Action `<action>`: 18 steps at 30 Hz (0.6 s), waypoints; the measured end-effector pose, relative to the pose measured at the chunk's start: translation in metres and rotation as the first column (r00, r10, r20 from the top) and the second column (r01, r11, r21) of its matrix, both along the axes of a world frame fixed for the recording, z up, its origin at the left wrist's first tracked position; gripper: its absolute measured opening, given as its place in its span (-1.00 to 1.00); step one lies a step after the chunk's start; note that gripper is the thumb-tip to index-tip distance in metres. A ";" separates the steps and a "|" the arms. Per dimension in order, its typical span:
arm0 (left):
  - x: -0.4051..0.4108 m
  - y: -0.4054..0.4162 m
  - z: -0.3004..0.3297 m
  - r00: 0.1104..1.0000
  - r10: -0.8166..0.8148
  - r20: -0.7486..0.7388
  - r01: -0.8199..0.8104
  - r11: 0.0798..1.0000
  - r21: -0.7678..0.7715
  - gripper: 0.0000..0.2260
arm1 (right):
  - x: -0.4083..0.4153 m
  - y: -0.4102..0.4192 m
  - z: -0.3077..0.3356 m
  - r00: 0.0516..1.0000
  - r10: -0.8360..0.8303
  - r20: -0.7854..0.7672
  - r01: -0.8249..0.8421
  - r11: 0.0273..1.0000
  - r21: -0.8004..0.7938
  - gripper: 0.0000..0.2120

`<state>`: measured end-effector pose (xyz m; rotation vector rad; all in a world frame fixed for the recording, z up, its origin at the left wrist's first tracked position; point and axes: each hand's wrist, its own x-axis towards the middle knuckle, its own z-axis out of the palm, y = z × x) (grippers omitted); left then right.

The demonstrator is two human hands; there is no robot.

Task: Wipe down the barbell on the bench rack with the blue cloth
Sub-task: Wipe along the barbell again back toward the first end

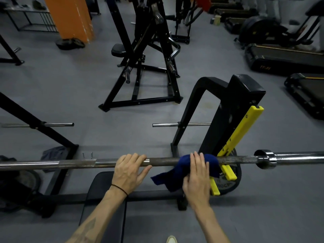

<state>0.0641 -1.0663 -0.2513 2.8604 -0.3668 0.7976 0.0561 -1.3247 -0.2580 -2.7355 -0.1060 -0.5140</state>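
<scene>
Counts: 1 barbell (166,161) across 6 o'clock, 1 blue cloth (182,171) on it. 2 hands: left hand (128,171), right hand (197,178). 1 black bench pad (103,204). 1 weight plate (229,181) at 5 o'clock. 2 treadmills at 2–3 o'clock (284,55) (308,92). 1 orange pillar (73,18) at 11 o'clock.

I see my left hand (130,170) curled over the barbell (163,161), which runs across the near scene. Just right of it my right hand (196,174) wraps the blue cloth (182,170) around the bar, beside the rack's yellow hook (240,130). The black bench (103,204) pad lies below my left forearm.
</scene>
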 end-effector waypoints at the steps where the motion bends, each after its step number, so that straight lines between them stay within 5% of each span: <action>1: 0.000 -0.002 0.000 1.000 0.013 0.000 -0.013 1.000 -0.012 -0.69 | -0.002 0.020 -0.001 0.998 -0.057 -0.010 0.058 0.996 0.065 -0.10; 4: -0.001 -0.002 0.000 1.000 0.015 0.003 -0.015 0.999 -0.031 -0.69 | -0.012 0.074 0.005 0.997 0.070 -0.035 -0.065 0.991 0.115 -0.12; 7: -0.002 0.002 -0.001 1.000 -0.014 -0.017 0.014 1.000 -0.011 -0.65 | -0.007 0.046 0.001 0.944 0.330 -0.007 -0.329 0.938 -0.105 -0.05; 9: -0.002 0.003 -0.001 1.000 -0.023 -0.011 0.023 1.000 0.010 -0.64 | 0.002 0.007 -0.004 0.951 0.310 0.005 -0.306 0.940 -0.150 0.00; 14: 0.002 0.000 -0.001 1.000 0.030 -0.007 -0.030 1.000 0.003 -0.62 | -0.008 0.050 0.000 0.998 -0.057 -0.004 0.057 0.993 0.103 -0.08; 18: 0.006 0.004 0.002 1.000 -0.011 -0.023 0.012 0.999 0.034 -0.59 | -0.015 0.062 0.004 0.958 0.286 0.009 -0.285 0.956 -0.066 -0.03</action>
